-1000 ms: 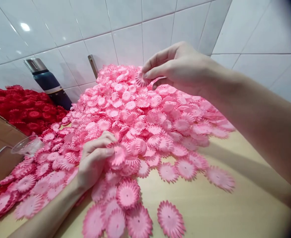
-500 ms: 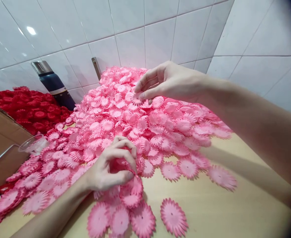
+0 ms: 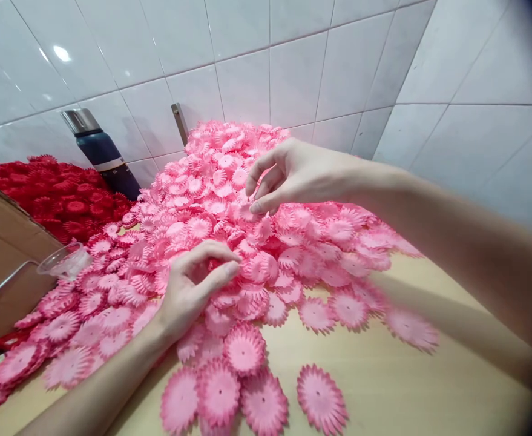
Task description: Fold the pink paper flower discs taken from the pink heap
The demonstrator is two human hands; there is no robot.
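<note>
My right hand (image 3: 279,175) is over the upper part of the big heap of pink fringed flower discs (image 3: 193,200). Its thumb and index finger pinch a pale pink flower disc (image 3: 246,208), which blends into the pile behind. Low at the heap's front is my left hand (image 3: 197,281), thumb and forefinger drawn together; what they hold, if anything, is hard to make out. Below it a dark-edged flower disc (image 3: 244,349) lies face up, overlapping several others. One separate flower disc (image 3: 322,399) rests to their right.
A dark blue bottle (image 3: 105,151) leans by the tiled wall, beside a heap of red flower discs (image 3: 61,197). At left stand a cardboard box (image 3: 11,242) and a clear plastic cup (image 3: 63,261). Beneath everything is a pale wooden table (image 3: 384,375).
My left hand has moved up and left, away from the dark-edged flower disc, which now lies on the front group. My right hand has come down slightly.
</note>
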